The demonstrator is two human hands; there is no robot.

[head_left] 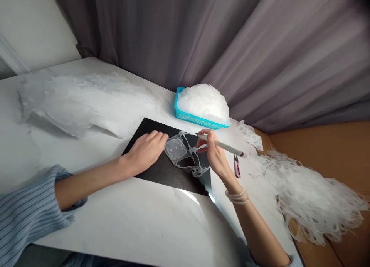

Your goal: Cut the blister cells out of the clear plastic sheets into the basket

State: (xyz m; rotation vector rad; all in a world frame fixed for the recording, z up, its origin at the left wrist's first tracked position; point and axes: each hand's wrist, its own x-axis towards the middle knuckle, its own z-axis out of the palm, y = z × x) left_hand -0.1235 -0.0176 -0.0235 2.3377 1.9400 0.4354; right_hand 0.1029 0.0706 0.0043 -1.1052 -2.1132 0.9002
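From the head camera, a translucent white lattice piece (185,153) lay on a black mat (162,170), which sat at an angle on a white marble-patterned table (124,224). The piece was thin and glossy, with rounded, irregular openings framed by narrow, wavy strands, and a denser square panel of small dots sat near its left end. The left hand (146,151), coming from a blue striped sleeve (29,217), lay on the mat with its fingers loosely extended and their tips just at the piece's left edge, not gripping anything. The right hand (212,151), wearing a pearl bracelet (237,197), was closed around a white pen-shaped tool (221,145), pinching it between thumb and fingers, with the tool's end over the piece's upper edge.

Pink thread snips (237,167) lay just beside the right hand. Behind the mat, a turquoise plastic basket (185,113) held a mound of white translucent scraps (204,103). Translucent sheets (83,103) lay to the left, and a large heap of lacy offcuts (312,197) spilled over the table's right edge. A mauve curtain (173,32) hung behind.
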